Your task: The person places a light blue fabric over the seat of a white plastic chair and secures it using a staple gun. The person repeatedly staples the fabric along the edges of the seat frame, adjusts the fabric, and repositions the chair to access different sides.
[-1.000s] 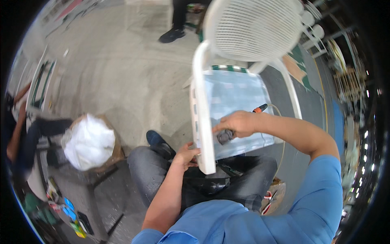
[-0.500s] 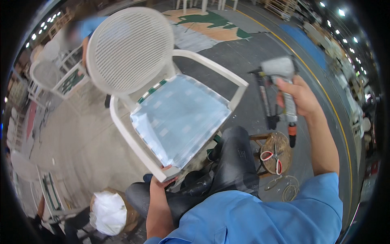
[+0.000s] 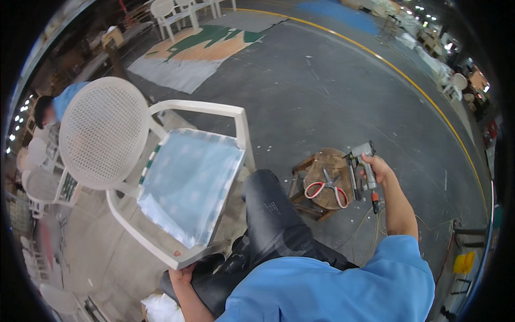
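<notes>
My left hand (image 3: pixel 182 275) grips the near front corner of a white armchair (image 3: pixel 104 131), with part of the hand hidden under the frame. The chair tilts against my legs and has a round woven back. A pale blue sheet (image 3: pixel 188 177) covers its seat, and green-and-white webbing (image 3: pixel 150 163) shows along the seat's rear edge. In my right hand (image 3: pixel 380 168) is a grey pneumatic staple gun (image 3: pixel 362 152) with an orange fitting at its handle end. I hold it beside a round wooden stool (image 3: pixel 322 161). Red-and-white-handled scissors (image 3: pixel 327 188) lie open on the stool top.
A thin air hose (image 3: pixel 375 228) trails over the floor below the staple gun. A white bag (image 3: pixel 161 307) stands at lower left. Behind the chair is a person in a blue shirt (image 3: pixel 70 99), near more white chairs (image 3: pixel 45 185). Flattened sheets (image 3: pixel 198 48) lie farther off.
My view has turned to the right, so the chair sits farther left. My right hand has brought the staple gun down from raised to close beside the stool. My left hand keeps its grip.
</notes>
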{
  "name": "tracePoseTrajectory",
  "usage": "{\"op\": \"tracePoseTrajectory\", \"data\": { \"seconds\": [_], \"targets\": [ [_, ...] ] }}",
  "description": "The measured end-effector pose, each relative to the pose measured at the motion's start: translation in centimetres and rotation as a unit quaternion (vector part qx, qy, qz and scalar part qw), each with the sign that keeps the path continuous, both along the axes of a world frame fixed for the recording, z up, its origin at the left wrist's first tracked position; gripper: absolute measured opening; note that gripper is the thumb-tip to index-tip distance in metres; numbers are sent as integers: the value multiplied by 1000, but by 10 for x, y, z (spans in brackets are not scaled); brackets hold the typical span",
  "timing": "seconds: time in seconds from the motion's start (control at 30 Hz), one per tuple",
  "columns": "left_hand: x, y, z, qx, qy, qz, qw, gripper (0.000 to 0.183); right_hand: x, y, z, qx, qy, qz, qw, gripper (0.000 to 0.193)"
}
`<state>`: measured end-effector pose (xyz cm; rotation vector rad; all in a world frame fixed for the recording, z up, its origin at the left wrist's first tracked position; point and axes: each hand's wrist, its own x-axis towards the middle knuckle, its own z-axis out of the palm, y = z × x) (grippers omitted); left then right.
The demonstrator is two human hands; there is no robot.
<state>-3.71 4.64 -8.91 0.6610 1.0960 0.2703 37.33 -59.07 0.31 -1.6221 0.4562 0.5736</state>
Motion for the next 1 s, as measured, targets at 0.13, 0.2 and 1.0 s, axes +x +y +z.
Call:
{"op": "tracePoseTrajectory", "data": {
  "seconds": [0.13,0.2,1.0],
  "targets": [
    [-14,-1,22,64,-24,48,996,38,18,-2,-43,31,68,73,995,41],
    [-34,18,40,77,-86,0,993,39,33,18,-57,76,68,121,987,41],
    [-69,-23,50,130,-47,94,986,51,28,40,-19,-557,-271,349,703,37]
  ]
}}
